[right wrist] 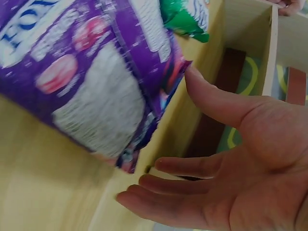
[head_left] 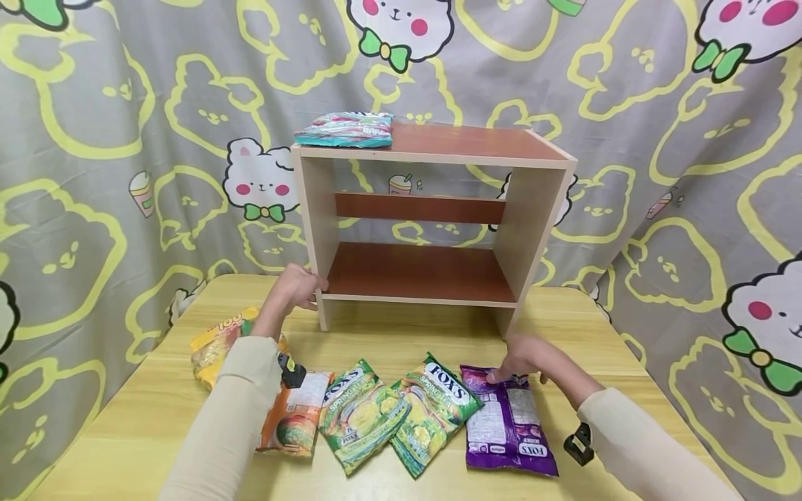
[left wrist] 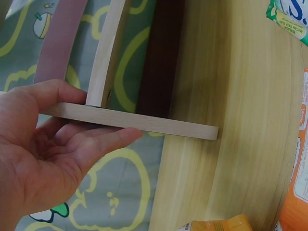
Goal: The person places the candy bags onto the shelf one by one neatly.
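Observation:
A small wooden shelf unit [head_left: 540, 209] with red-brown boards stands at the back of the table. My left hand [head_left: 294, 285] grips its left side panel [left wrist: 130, 119] at the level of the lower board, thumb on one face and fingers on the other. On the right, my right hand [head_left: 529, 355] hovers at the far end of a purple Fox's candy bag [head_left: 495, 424]. In the right wrist view its fingers are spread, and the thumb [right wrist: 211, 94] is at the bag's corner; whether it touches cannot be told. Nothing is held in that hand.
Two green Fox's bags [head_left: 357, 417] [head_left: 432, 417] lie mid-table. Left of them are an orange bag [head_left: 297, 417] and a yellow bag [head_left: 216, 348], partly behind my left arm. A teal and pink bag [head_left: 344, 131] lies on the unit's top. Patterned curtain [head_left: 207, 125] surrounds the table.

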A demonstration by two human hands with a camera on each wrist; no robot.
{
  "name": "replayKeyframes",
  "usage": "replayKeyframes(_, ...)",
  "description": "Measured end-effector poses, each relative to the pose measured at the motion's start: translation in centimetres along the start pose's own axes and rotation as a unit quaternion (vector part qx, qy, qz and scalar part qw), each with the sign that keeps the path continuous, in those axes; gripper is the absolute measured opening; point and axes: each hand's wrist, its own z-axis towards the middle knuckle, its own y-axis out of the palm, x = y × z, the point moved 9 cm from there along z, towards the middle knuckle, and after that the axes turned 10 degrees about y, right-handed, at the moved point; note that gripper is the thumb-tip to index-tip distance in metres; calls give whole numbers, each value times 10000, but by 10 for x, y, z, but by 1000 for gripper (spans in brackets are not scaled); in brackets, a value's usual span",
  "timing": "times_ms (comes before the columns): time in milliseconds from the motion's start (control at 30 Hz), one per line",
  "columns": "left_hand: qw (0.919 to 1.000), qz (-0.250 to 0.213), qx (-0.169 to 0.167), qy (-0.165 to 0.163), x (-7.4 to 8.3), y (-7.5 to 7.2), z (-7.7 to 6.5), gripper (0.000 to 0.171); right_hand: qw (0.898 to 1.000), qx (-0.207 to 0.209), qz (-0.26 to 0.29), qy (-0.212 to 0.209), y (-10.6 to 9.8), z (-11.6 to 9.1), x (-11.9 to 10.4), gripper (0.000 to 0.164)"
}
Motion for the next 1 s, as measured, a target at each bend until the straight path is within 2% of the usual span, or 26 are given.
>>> replayKeyframes(100,10000,61,-25,8,1,0,-1,32,9992,-289,149,248,8,2,12,94)
replayKeyframes(200,10000,52,6,13,2,0,-2,27,9978,-509,170,387,16,4,22,86)
replayKeyframes(333,10000,42,15,-15,2,-1,-2,30,9948,-863,336,420,27,6,27,79)
replayKeyframes(467,10000,39,-5,-64,0,0,-2,37,9923,-1034,596,321,33,8,26,73)
replayKeyframes(767,10000,1,30,-5,-2,-1,0,32,9931,-819,810,233,31,11,25,79)
replayKeyframes(1000,10000,30,6,44,1,0,-1,34,9984,-174,489,223,18,24,36,80)
